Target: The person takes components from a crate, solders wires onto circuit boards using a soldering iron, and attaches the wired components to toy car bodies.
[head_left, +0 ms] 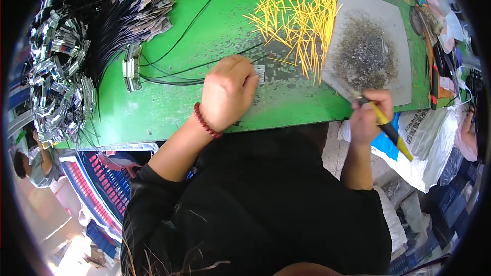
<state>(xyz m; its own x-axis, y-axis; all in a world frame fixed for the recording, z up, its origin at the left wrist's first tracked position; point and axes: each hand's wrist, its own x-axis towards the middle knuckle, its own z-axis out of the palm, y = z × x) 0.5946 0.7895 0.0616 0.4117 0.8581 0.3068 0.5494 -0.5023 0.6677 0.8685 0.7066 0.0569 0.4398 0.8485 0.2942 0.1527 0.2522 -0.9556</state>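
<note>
My left hand (230, 89), a dark red beaded bracelet at its wrist, is closed over the green table. Thin black wires (176, 81) run into it from a silvery metal part (132, 69) lying to its left. Just past my fingers shows a small pale piece with dark marks (260, 73); how it joins the wires is hidden. My right hand (368, 117) grips a pen-like tool with a yellow and black handle (391, 133). Its metal tip points up and left, by the lower left corner of a grey board (404, 66) covered in dark residue.
Thin yellow tubes or sticks (302, 15) lie loosely piled beside the board. At the left are bundles of black wires with metal ends (59, 71) and tan-tagged ends (146, 5). Tools with orange handles (434, 87) lie at the right edge. White sacks (427, 143) and a blue crate (105, 179) stand below.
</note>
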